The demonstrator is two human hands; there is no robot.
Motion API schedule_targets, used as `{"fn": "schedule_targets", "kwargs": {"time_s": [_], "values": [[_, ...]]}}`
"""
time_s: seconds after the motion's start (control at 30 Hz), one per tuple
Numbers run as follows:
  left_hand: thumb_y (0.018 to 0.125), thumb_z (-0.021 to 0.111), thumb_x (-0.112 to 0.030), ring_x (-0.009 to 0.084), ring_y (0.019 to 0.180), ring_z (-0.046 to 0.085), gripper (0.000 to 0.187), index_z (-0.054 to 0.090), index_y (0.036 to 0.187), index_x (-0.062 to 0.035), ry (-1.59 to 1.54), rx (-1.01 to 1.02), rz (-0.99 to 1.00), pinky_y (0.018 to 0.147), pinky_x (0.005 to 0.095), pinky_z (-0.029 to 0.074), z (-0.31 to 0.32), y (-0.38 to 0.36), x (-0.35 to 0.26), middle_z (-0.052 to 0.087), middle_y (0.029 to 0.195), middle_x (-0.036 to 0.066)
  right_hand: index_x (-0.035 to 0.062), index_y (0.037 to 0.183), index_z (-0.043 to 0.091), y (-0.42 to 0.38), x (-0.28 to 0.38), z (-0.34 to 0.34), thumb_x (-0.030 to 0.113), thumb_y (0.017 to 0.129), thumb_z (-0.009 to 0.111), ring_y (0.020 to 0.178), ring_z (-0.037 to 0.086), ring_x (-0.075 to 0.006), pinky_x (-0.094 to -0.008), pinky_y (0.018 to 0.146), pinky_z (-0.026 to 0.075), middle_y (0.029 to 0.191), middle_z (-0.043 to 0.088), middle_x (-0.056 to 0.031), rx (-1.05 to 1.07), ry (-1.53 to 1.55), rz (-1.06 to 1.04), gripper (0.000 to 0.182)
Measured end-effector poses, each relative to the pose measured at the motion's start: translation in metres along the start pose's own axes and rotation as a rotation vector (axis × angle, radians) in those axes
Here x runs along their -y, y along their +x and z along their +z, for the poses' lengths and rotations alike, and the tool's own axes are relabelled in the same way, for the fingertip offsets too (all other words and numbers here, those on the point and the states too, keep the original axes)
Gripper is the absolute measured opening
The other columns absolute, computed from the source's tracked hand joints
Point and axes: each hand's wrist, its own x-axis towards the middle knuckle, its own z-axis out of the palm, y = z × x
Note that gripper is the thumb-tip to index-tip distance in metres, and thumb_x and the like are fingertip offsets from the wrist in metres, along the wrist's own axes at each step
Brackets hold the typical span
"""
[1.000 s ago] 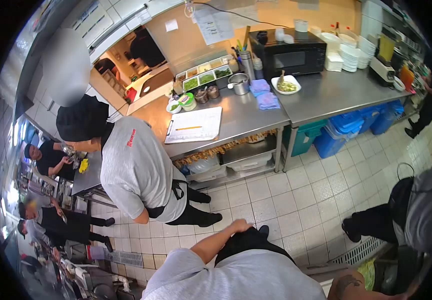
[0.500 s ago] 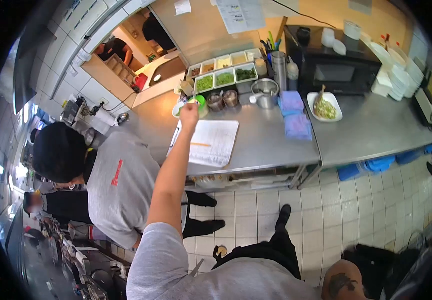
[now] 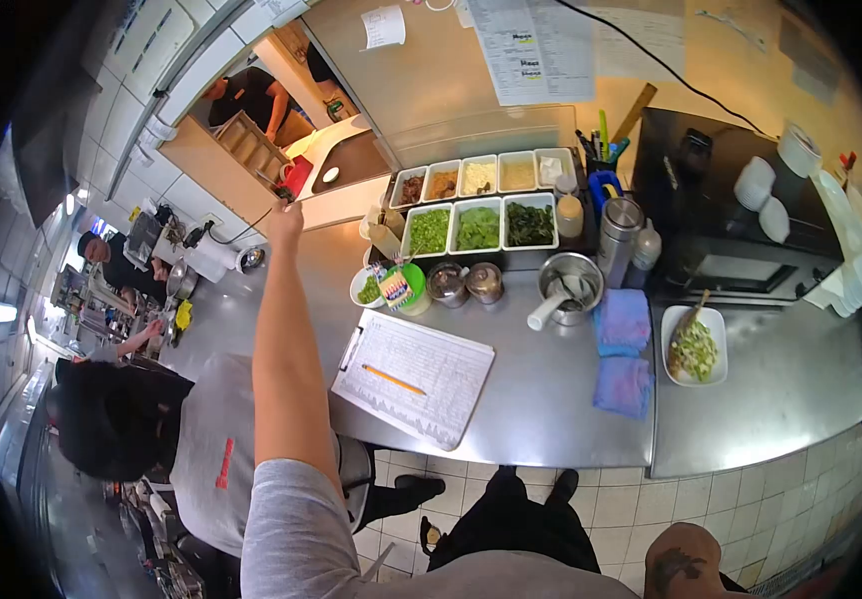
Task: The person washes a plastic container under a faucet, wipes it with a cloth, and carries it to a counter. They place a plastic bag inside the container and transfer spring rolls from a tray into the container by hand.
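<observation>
My left hand (image 3: 285, 222) is stretched out at the left end of the counter, by the sill of the wall opening. Its fingers look closed at a small dark object (image 3: 283, 193) with a cord near it; whether they grip it is too small to tell. A red item (image 3: 297, 176) lies just beyond on the sill. Below and to the right of the hand are a bowl of chopped greens (image 3: 367, 288) and a green-rimmed tub (image 3: 411, 284). A clipboard (image 3: 421, 349) with a printed sheet and a pencil (image 3: 393, 379) lies nearer. Only my right elbow shows; that hand is out of view.
Several white ingredient trays (image 3: 477, 225) line the counter's back. A metal pot (image 3: 570, 290), folded purple cloths (image 3: 622, 349), a microwave (image 3: 741, 220) and a plate of food (image 3: 695, 344) stand rightward. A co-worker (image 3: 213, 449) in a grey shirt is close at left.
My left hand has moved from above the tubs, left and farther out to the sill. The camera view has shifted closer to the counter. The grey-shirted co-worker appears lower in view.
</observation>
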Motion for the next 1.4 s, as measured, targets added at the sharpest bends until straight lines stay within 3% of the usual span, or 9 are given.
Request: {"fn": "schedule_targets", "kwargs": {"time_s": [0.3, 0.47, 0.6, 0.7, 0.9, 1.03, 1.07, 1.17, 1.4], "values": [[0.073, 0.05, -0.011, 0.0369, 0.107, 0.057, 0.068, 0.036, 0.139, -0.0142, 0.334, 0.397, 0.149, 0.092, 0.0402, 0.043, 0.089, 0.15, 0.038, 0.061, 0.109, 0.027, 0.0209, 0.122, 0.052, 0.064, -0.068, 0.102, 0.042, 0.081, 0.058, 0.129, 0.022, -0.0355, -0.0585, 0.1, 0.016, 0.141, 0.028, -0.0134, 0.003, -0.015, 0.023, 0.047], [0.078, 0.051, -0.016, 0.0338, 0.13, 0.039, 0.07, 0.026, 0.143, -0.0172, 0.437, 0.524, -0.093, 0.105, 0.0508, 0.033, 0.158, 0.228, 0.067, 0.036, 0.141, 0.022, 0.0227, 0.122, 0.051, 0.093, -0.096, 0.151, 0.044, 0.081, 0.057, 0.13, 0.02, -0.0353, -0.0596, 0.101, 0.013, 0.142, 0.027, -0.0124, -0.012, -0.026, 0.039, 0.046], [0.079, 0.058, -0.022, 0.041, 0.136, 0.023, 0.069, 0.029, 0.142, -0.0168, 0.616, -0.128, 0.053, 0.096, 0.0688, 0.028, 0.117, 0.171, -0.008, 0.005, 0.153, 0.015, 0.0242, 0.123, 0.051, 0.109, -0.112, 0.182, 0.045, 0.082, 0.056, 0.131, 0.017, -0.0351, -0.0605, 0.101, 0.011, 0.143, 0.025, -0.0117, -0.019, -0.028, 0.038, 0.046], [0.077, 0.066, -0.028, 0.0371, 0.133, 0.031, 0.071, 0.035, 0.139, -0.0157, 0.631, -0.517, 0.322, 0.101, 0.06, 0.031, 0.114, 0.182, -0.024, 0.022, 0.149, 0.016, 0.0254, 0.123, 0.051, 0.118, -0.123, 0.201, 0.046, 0.082, 0.056, 0.131, 0.016, -0.0349, -0.0611, 0.101, 0.01, 0.144, 0.024, -0.0111, -0.027, -0.024, 0.043, 0.046], [0.072, 0.073, -0.033, 0.0325, 0.127, 0.041, 0.072, 0.044, 0.134, -0.0119, 0.452, 1.075, -0.277, 0.104, 0.0459, 0.034, 0.145, 0.235, 0.021, 0.046, 0.134, 0.018, 0.0276, 0.123, 0.05, 0.13, -0.14, 0.23, 0.048, 0.082, 0.055, 0.133, 0.013, -0.0346, -0.0624, 0.101, 0.007, 0.145, 0.021, -0.01, -0.039, -0.006, 0.049, 0.046], [0.075, 0.072, -0.035, 0.0354, 0.126, 0.042, 0.065, 0.047, 0.131, -0.0147, 0.834, -0.481, 0.317, 0.101, 0.0513, 0.036, 0.168, 0.22, 0.027, 0.05, 0.131, 0.017, 0.0291, 0.123, 0.05, 0.132, -0.148, 0.241, 0.049, 0.083, 0.054, 0.134, 0.011, -0.0344, -0.0633, 0.101, 0.006, 0.146, 0.02, -0.0092, -0.051, -0.002, 0.041, 0.046], [0.075, 0.071, -0.033, 0.0403, 0.129, 0.036, 0.066, 0.044, 0.133, -0.0167, 0.646, -0.315, 0.28, 0.099, 0.0571, 0.035, 0.166, 0.221, 0.02, 0.042, 0.139, 0.015, 0.0295, 0.123, 0.05, 0.133, -0.149, 0.243, 0.05, 0.083, 0.054, 0.134, 0.01, -0.0344, -0.0635, 0.101, 0.005, 0.146, 0.019, -0.009, -0.057, 0.004, 0.04, 0.046], [0.073, 0.07, -0.029, 0.0431, 0.131, 0.03, 0.07, 0.04, 0.135, -0.0173, 0.217, 1.239, -0.592, 0.1, 0.0598, 0.033, 0.16, 0.26, 0.021, 0.03, 0.146, 0.012, 0.0306, 0.124, 0.05, 0.136, -0.154, 0.25, 0.051, 0.083, 0.053, 0.135, 0.009, -0.0342, -0.0641, 0.102, 0.004, 0.147, 0.018, -0.0084, -0.067, 0.024, 0.035, 0.046], [0.074, 0.065, -0.024, 0.0382, 0.139, 0.009, 0.076, 0.03, 0.141, -0.0244, 0.525, -0.065, 0.077, 0.096, 0.0698, 0.028, 0.193, 0.26, 0.04, 0.009, 0.153, 0.007, 0.0332, 0.124, 0.049, 0.143, -0.155, 0.265, 0.053, 0.083, 0.052, 0.136, 0.005, -0.0339, -0.0656, 0.102, 0.0, 0.149, 0.016, -0.0071, -0.082, 0.02, 0.024, 0.045]]}}
